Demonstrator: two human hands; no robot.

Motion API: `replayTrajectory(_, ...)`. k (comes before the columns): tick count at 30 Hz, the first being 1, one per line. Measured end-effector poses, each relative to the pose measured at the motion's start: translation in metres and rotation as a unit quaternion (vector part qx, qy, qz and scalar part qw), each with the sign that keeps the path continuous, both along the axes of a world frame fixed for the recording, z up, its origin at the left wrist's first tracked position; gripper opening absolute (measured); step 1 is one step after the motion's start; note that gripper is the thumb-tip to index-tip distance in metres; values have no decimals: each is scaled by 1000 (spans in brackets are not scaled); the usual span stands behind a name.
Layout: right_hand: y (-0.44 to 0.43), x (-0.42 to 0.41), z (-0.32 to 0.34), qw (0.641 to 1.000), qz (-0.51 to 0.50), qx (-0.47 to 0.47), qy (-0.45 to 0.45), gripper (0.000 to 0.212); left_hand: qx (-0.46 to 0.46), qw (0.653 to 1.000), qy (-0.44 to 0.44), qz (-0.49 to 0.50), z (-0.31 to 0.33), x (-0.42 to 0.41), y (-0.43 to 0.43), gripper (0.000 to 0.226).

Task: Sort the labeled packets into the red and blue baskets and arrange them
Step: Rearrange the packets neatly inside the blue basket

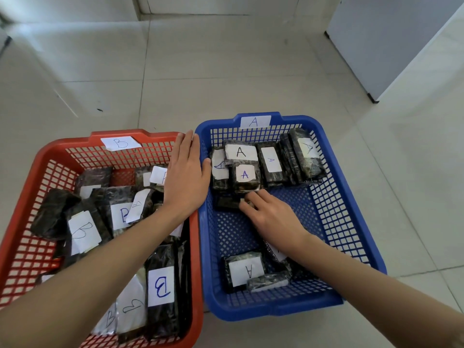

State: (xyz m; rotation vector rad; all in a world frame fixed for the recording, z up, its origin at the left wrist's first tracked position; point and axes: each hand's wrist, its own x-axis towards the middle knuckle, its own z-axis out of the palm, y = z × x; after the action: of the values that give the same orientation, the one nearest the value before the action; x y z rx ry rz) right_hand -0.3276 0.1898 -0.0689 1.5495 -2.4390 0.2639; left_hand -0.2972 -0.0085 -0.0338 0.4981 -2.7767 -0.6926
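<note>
A red basket (37, 156) tagged "B" stands on the left and holds several dark packets with white "B" labels (160, 286). Beside it on the right, a blue basket (351, 222) tagged "A" has a row of "A" packets (244, 175) along its far side and two more packets (244, 271) near its front. My left hand (187, 178) hovers flat with straight fingers over the rims where the two baskets meet. My right hand (272, 217) reaches inside the blue basket, its curled fingers on a dark packet (227, 202) lying in front of the row.
Both baskets sit on a pale tiled floor. A white cabinet or appliance (391, 43) stands at the back right, and a wall corner (143, 6) lies at the back centre. Bare mesh shows in the middle and right of the blue basket.
</note>
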Motion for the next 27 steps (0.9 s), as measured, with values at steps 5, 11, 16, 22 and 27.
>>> replayTrajectory(5, -9, -8, 3, 999, 42, 12, 18, 29, -2, 1000, 1, -3, -1, 0, 0, 54)
replayTrajectory(11, -7, -15, 6, 998, 61, 30, 5, 27, -7, 1000, 0, -6, -1, 0, -1, 54)
replayTrajectory(16, -2, -5, 22, 988, 44, -1, -145, 13, -12, 1000, -13, -12, 2, 0, -2, 54)
replayTrajectory(22, -2, 12, 39, 864, 49, 277, -417, 38, -16, 1000, -15, -9, 1, 0, -1, 54)
replayTrajectory(27, -16, 9, 46, 829, 36, 326, -452, 36, -11, 1000, -17, -7, 1, -1, -1, 54)
